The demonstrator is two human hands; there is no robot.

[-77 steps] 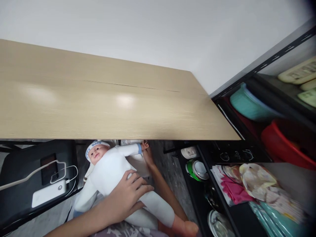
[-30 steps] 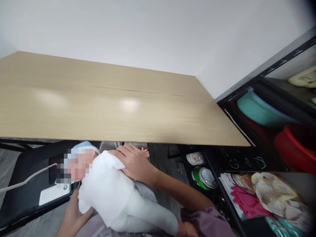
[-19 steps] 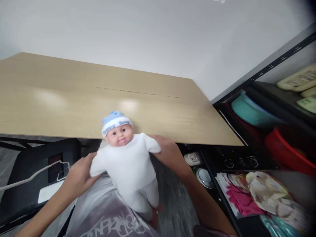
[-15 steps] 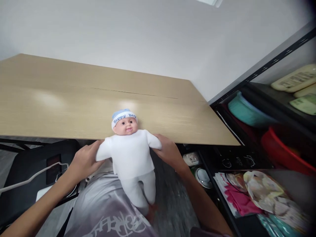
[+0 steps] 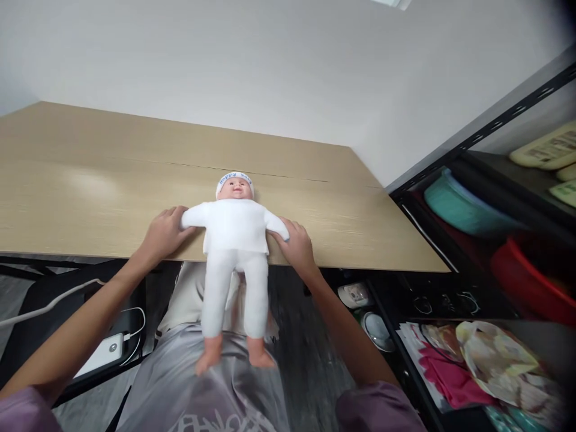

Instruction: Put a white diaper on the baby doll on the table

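A baby doll (image 5: 236,225) in white clothes and a white band hat with blue lettering lies face up over the front edge of the wooden table (image 5: 99,204). Its head and upper body are above the tabletop, while its legs and bare feet hang over my lap. My left hand (image 5: 165,233) is closed around the end of the doll's arm on the left. On the other side, my right hand (image 5: 296,243) grips the opposite arm end, thumb toward the body. Both doll arms are spread outward.
On the right stands a black shelf holding a teal basin (image 5: 468,204), a red basin (image 5: 535,279) and several packed items. A black chair (image 5: 40,318) sits at the left below the table, with a white power bank (image 5: 103,354) and cable on it. A wall rises behind the table.
Both hands have carried the doll forward and up from my lap onto the table edge. Its body is now straighter, and both feet have come into full view.
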